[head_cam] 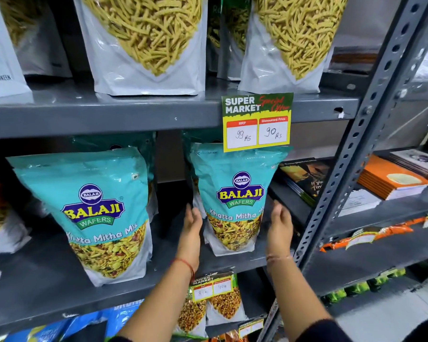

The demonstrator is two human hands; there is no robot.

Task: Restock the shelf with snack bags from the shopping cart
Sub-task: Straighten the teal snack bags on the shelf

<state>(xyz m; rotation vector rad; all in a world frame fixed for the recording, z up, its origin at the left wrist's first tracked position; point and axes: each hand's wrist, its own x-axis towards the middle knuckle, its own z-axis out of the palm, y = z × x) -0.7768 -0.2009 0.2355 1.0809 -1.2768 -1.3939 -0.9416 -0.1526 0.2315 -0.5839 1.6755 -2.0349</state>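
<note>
Two hands [192, 225] [279, 227] beside snack bag [232, 193]

Before you, the grey middle shelf [47, 280] carries two teal snack bags standing upright and well apart, the left bag [97, 213] and the right bag [235, 201], while the upper shelf [109, 114] holds white pouches [146, 45] of yellow sticks.

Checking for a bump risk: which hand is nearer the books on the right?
Right. The right hand is at the right edge of the bag between the hands, just left of the books; the left hand is at its left edge, farther off.
</note>
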